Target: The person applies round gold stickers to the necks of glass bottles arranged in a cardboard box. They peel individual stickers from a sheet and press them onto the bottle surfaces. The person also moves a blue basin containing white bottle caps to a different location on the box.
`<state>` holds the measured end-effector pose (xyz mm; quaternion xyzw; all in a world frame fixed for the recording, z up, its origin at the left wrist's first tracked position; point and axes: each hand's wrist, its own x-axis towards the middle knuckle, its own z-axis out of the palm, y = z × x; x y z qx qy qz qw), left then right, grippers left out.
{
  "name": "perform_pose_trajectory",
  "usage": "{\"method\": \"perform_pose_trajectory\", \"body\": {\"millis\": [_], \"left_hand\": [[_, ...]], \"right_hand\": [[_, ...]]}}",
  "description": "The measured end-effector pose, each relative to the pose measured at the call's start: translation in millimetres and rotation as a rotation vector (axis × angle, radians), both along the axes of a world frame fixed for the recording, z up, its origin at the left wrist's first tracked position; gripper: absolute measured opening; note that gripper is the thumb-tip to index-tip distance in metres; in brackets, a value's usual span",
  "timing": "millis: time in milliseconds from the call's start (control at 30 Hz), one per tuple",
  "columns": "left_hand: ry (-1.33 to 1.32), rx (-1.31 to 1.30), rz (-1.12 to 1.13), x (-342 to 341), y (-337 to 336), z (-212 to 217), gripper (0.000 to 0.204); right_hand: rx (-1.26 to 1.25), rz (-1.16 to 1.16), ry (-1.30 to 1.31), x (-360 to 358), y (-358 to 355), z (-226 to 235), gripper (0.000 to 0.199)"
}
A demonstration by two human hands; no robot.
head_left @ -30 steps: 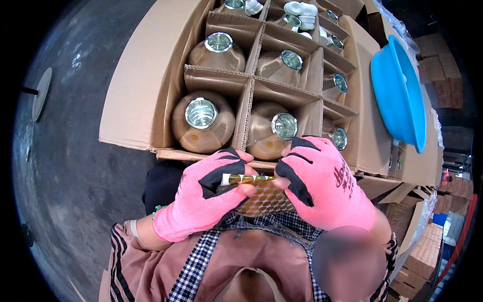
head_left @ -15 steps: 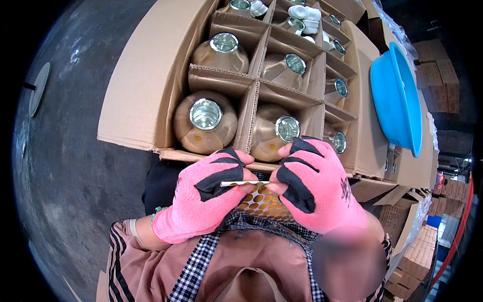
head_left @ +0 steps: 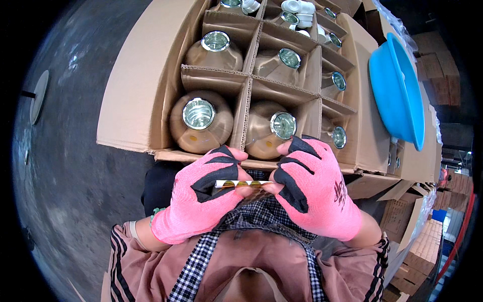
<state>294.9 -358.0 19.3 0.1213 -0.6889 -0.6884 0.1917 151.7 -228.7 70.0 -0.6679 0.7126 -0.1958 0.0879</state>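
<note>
My left hand (head_left: 201,196) and my right hand (head_left: 317,189) wear pink and black gloves with bare fingertips. Between thumbs and fingers, both grip a sheet of round gold stickers (head_left: 236,184), seen almost edge-on with its white upper edge curled or folded over. The hands are in front of an open cardboard box, close to its near wall. Just beyond them sit a round brownish flask (head_left: 176,121) at the near left, with a small gold spot low on its side, and another flask (head_left: 259,133) at the near middle. Both have shiny silver-rimmed mouths.
Cardboard dividers (head_left: 216,74) split the box (head_left: 132,90) into cells holding several more flasks. White plastic caps (head_left: 304,20) lie among the far ones. A blue basin (head_left: 395,95) stands at the right. Stacked cartons (head_left: 422,246) are farther right; grey floor (head_left: 85,151) lies left.
The sticker sheet has tilted, so its face shows less and its rolled edge more. Both hands keep their grip. The box and flasks sit slightly farther left in view.
</note>
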Motion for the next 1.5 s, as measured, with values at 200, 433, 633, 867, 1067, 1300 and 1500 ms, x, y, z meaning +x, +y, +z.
{"method": "perform_pose_trajectory", "body": {"millis": [200,433,633,867,1067,1300,1500], "left_hand": [[-0.024,0.083,0.052,3,4,-4,0.012],[-0.063,0.112,0.045,3,3,0,0.012],[-0.088,0.203,0.044,1,2,-4,0.008],[-0.156,0.442,0.125,3,6,-1,0.013],[-0.100,0.392,0.054,0,10,-1,0.013],[-0.130,0.359,0.051,5,14,0,0.012],[-0.118,0.330,0.032,5,13,1,0.011]], "right_hand": [[-0.076,-0.072,-0.003,7,-5,4,0.023],[-0.239,-0.008,0.011,6,-2,-3,0.023],[-0.293,0.069,0.183,7,1,-6,0.015],[-0.384,0.040,0.183,-61,4,13,0.012],[0.104,-0.496,0.309,-219,22,-50,0.019],[0.470,-0.269,0.419,-228,-12,-69,0.025],[0.662,-0.244,0.579,-222,-26,-68,0.034]]}}
